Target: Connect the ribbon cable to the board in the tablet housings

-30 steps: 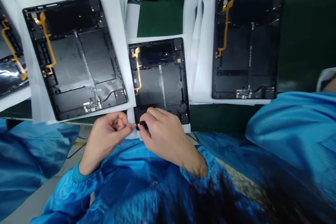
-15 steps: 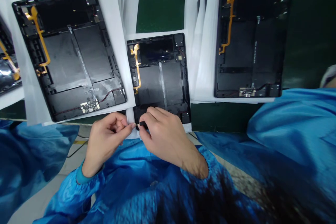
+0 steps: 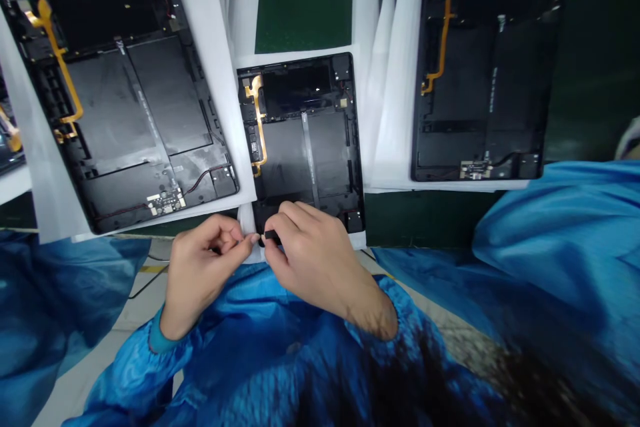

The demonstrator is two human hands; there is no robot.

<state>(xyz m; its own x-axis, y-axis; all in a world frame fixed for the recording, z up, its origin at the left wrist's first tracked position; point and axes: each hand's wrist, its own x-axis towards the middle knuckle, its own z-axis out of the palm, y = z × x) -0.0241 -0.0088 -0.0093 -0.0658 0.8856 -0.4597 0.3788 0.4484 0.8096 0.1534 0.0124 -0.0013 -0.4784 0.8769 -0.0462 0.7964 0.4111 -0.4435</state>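
Note:
An opened black tablet chassis (image 3: 300, 140) with an orange flex cable lies on a white foam sheet (image 3: 295, 57) straight ahead, at the green table's near edge. My right hand (image 3: 310, 253) covers its lower left corner, fingers curled, and pinches a small black part (image 3: 271, 235). My left hand (image 3: 200, 267) sits just left of it, fingers curled, fingertips meeting the right hand's at that corner. What the left fingers hold is too small to make out.
A second open tablet (image 3: 125, 93) lies on foam at the left, and a third (image 3: 490, 67) at the right. Another person's blue sleeve (image 3: 555, 240) reaches in at the right, and blue fabric (image 3: 50, 307) fills the lower left. Green table (image 3: 305, 20) shows between the sheets.
The view has tilted slightly, so the tablets sit higher in the picture. Both hands stay pinched together at the middle tablet's lower left corner.

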